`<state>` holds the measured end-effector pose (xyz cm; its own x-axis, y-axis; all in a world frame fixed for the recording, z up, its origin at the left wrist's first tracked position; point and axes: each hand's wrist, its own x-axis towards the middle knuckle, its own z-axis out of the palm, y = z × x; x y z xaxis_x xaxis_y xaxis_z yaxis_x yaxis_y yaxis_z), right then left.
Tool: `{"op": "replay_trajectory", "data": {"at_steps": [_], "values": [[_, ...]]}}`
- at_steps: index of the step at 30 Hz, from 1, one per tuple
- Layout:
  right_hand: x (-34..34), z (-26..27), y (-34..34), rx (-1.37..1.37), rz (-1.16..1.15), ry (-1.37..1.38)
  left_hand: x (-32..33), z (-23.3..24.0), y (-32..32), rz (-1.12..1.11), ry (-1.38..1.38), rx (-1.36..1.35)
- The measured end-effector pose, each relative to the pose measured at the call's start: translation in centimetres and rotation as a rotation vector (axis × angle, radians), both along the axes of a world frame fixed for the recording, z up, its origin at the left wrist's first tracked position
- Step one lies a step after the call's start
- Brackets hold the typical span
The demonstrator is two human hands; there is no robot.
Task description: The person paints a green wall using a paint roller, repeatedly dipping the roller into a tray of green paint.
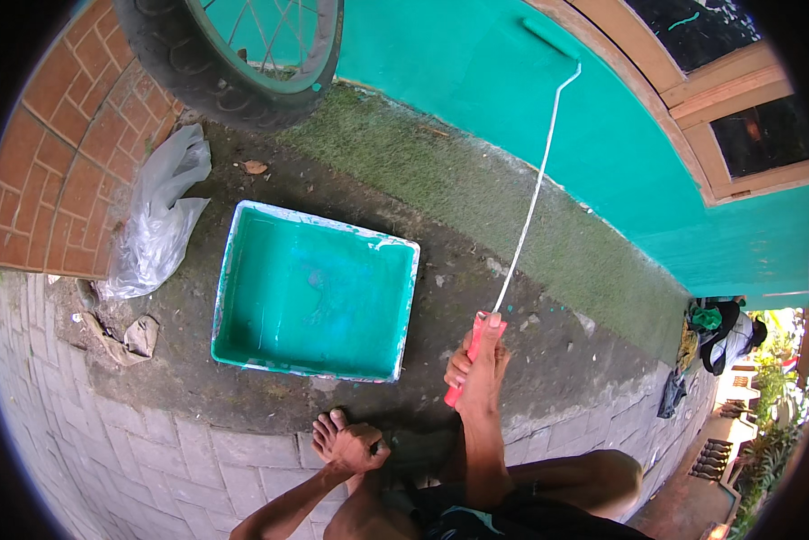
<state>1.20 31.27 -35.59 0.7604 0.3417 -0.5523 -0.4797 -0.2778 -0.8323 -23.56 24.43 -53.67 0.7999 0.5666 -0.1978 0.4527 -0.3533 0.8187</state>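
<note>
My right hand [482, 368] grips the red handle [473, 351] of a paint roller, its thumb pointing up along the handle. From there a long, thin metal rod [539, 175] reaches to the roller sleeve [549, 39], which lies against the turquoise wall [438, 74] and is coated in the same colour. In a loose fist, my left hand [360, 447] rests by my bare foot [328, 426], with nothing visible in it. Before me on the ground is a rectangular paint tray [410, 304], its inside covered with turquoise paint and its pale rim smeared.
A spoked wheel with a black tyre [242, 88] stands near the wall at upper left. A clear plastic bag [158, 223] lies beside brick-patterned tiles [73, 169]. Wooden window frames [728, 88] border the painted wall. Grey pavers [229, 466] run under my feet; cloth items [711, 331] lie at right.
</note>
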Motion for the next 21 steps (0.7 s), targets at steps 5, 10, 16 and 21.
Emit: {"op": "replay_trajectory", "data": {"at_steps": [5,10,16,21], "values": [[0.0,0.3,1.2,0.036,-0.019,0.013,-0.6,-1.9,-1.2,0.042,0.052,0.060],[0.9,-0.6,1.6,0.017,-0.029,0.007,-0.2,-1.6,-1.1,0.040,0.019,0.056],[0.8,-6.2,1.2,0.030,-0.010,0.053,0.2,-1.1,-0.5,0.021,-0.045,0.056],[-0.7,-9.6,0.0,-0.133,-0.006,0.229,0.2,-0.5,-0.1,-0.014,-0.049,-0.041]]}}
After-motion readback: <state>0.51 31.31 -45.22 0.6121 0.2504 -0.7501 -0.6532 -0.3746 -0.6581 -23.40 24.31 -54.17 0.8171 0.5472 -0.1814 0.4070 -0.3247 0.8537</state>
